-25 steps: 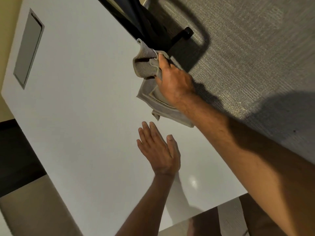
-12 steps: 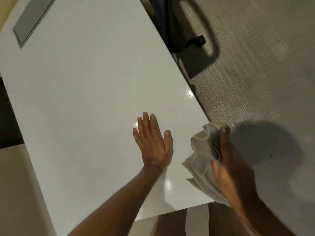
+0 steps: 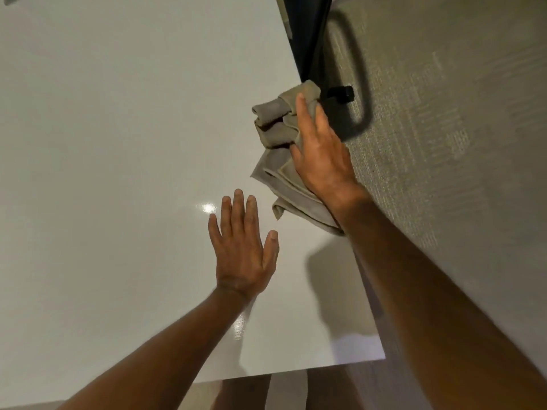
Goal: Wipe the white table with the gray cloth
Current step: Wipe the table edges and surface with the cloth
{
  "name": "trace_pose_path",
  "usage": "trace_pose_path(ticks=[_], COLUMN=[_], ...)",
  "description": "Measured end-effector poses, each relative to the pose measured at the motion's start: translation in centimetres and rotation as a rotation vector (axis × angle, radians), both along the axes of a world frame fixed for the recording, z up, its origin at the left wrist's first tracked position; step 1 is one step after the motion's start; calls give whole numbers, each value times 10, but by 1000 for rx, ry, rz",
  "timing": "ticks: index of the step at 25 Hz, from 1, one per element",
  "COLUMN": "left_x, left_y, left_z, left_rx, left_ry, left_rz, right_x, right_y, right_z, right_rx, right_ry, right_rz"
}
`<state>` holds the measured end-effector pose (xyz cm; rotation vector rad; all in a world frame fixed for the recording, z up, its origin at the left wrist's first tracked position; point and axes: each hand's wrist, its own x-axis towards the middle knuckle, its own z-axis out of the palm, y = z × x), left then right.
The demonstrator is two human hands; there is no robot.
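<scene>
Head cam: your right hand (image 3: 321, 152) presses gray cloth (image 3: 278, 125) at white table (image 3: 118, 143) right edge, mid-wipe; left hand (image 3: 241, 250) flat, open, empty. Next: sweep leftward.

The desk (image 3: 118, 143) was plain glossy white across the left of the frame. The crumpled cloth (image 3: 275, 119) at upper centre was grey-beige. The carpet (image 3: 444, 113) at right was grey with a fine woven texture.
</scene>
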<state>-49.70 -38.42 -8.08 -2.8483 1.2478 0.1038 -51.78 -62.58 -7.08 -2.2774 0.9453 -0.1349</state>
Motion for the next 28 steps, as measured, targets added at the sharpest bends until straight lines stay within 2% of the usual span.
trace_pose_path(ticks=[3, 6, 14, 18, 21, 23, 28], left_x=[-1, -2, -7, -11, -11, -11, -12], left_y=[0, 1, -2, -4, -4, -2, -5], left_z=[-2, -3, 8, 13, 14, 13, 13], left_rx=[-17, -12, 1, -32, -41, -37, -50], left_ry=[11, 16, 34, 91, 104, 116, 104], left_rz=[-7, 4, 24, 48, 66, 73, 80], right_x=[22, 4, -147, -222, -245, -251, -245], right_y=[-20, -9, 100, 155, 175, 185, 172], right_z=[-1, 0, 11, 6, 1, 4, -1], right_rx=[30, 26, 98, -9, -4, -10, -1], right_ry=[-29, -68, 10, -128, -13, -11, 69], right_rz=[25, 42, 2, 14, -6, 6, 170])
